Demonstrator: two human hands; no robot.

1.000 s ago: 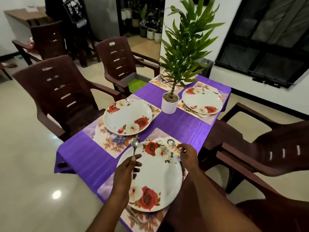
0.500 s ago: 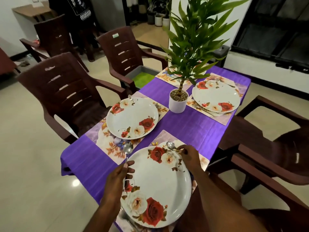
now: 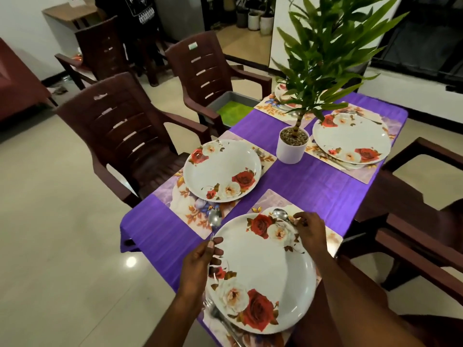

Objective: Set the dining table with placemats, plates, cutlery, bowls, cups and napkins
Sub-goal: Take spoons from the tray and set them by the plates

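A white plate with red roses (image 3: 263,269) lies on a floral placemat (image 3: 270,201) at the near end of the purple-clothed table (image 3: 313,181). My left hand (image 3: 198,266) pinches the handle of a steel spoon (image 3: 215,219) at the plate's left rim, bowl pointing away. My right hand (image 3: 310,229) pinches a second spoon (image 3: 280,213) at the plate's far right rim. A fork (image 3: 220,319) lies under the plate's near left edge. Two more rose plates sit on placemats, one at the left (image 3: 221,170), one at the far right (image 3: 350,137).
A potted green plant in a white pot (image 3: 292,145) stands mid-table. Brown plastic armchairs flank the table, at the left (image 3: 125,131), far left (image 3: 208,71) and right (image 3: 413,221). A grey tray with a green mat (image 3: 231,106) rests on the far chair. A fourth setting (image 3: 280,98) hides behind the leaves.
The view has moved closer to the near plate. My left hand with its spoon has shifted slightly outward at the plate's left rim; my right hand stays at the far rim.
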